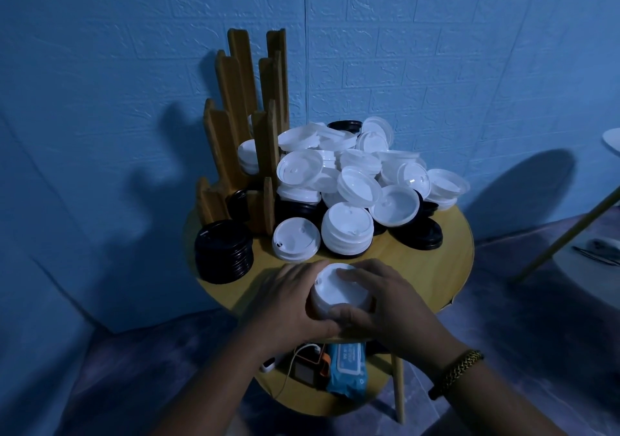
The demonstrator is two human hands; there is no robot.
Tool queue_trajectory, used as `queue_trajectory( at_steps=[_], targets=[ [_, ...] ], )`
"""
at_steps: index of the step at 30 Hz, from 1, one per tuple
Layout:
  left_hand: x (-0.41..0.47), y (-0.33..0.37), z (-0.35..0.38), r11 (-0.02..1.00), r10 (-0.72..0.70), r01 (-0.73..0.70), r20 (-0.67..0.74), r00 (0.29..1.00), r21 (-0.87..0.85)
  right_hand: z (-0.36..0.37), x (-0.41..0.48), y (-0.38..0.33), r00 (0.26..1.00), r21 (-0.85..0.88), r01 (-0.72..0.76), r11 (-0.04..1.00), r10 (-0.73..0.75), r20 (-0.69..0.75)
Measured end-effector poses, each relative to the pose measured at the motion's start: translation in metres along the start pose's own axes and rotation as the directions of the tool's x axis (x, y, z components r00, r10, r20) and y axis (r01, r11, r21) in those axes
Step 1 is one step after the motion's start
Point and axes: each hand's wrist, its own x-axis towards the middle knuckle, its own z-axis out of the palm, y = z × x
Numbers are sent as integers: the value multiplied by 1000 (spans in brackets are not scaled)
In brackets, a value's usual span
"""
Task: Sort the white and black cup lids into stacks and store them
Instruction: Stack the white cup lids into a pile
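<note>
- Both hands close round a short stack of white lids [339, 293] at the near edge of the round tabletop [446, 268]: the left hand [288, 298] cups its left side, and the right hand [385, 305] lies over the top with the thumb curled against the near side
- The step in hand looks like squaring this stack; to do it well, press evenly from both sides so the rims nest, and keep the base flat on the wood so nothing tips over the edge just beside it
- Any lift is best taken from the bottom lid, since thin nested plastic will likely slip apart under a loose grip
- The lids are thin moulded plastic discs, domed, with raised rims and small sip holes; the white ones look faintly translucent, the black ones glossy
- A black stack [223, 251] stands at the left edge, and the mixed loose pile [352, 174] fills the far half
- The wooden rack [235, 127] at the far left has tall upright slats forming slots, with a few lids already inside
</note>
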Motion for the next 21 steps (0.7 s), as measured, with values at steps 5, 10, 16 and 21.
queue_trajectory(
  at_steps=[5, 10, 16, 21],
  targets=[
    [1, -5, -1, 996, -14, 17, 39, 999, -89, 8, -3, 6, 999, 29, 12, 999, -11, -42],
    [3, -3, -4, 997, -16, 18, 35, 999, -72, 14, -5, 10, 997, -4, 28, 1000, -28, -73],
    [-6, -15, -14, 997, -40, 40, 1, 999, -66, 13, 1, -4, 996, -96, 87, 992, -85, 25],
    [-18, -32, -27, 995, -90, 89, -17, 996, -52, 13, 26, -25, 958, -161, 193, 968, -221, -185]
  ],
)
